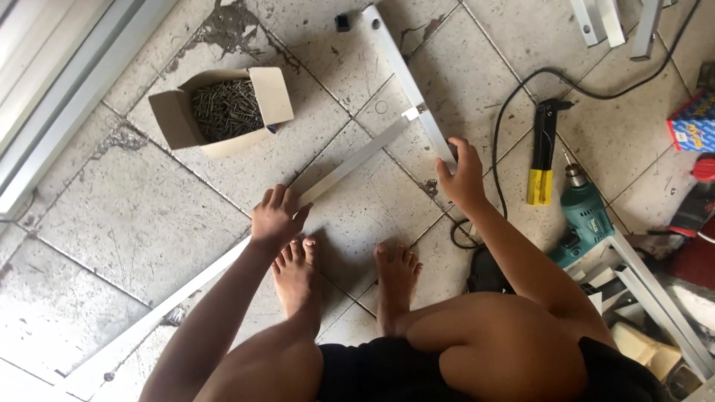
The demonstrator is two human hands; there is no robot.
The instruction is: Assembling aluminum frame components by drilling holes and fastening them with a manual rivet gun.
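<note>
Nearest the camera, the person squats with bare knees and two bare feet (346,279) planted on the worn, cracked floor tiles (141,216). The left hand (277,217) lies on top of a long white aluminium bar (350,165) that runs diagonally across the floor; the fingers are curled loosely over it, pressing down rather than closing round it. The right hand (463,177) rests on the near end of a second white aluminium bar (406,74), fingers slightly spread, with the thumb on one side and the fingertips over the top. The two bars meet at a small corner bracket (412,113) just beyond the hands, forming an angle.

To the right lie a black and yellow hand riveter (543,152) and a green electric drill (583,216), its black cable (514,104) looping across the tiles. Farther off to the left, an open cardboard box (279,95) holds dark screws (226,109).
</note>
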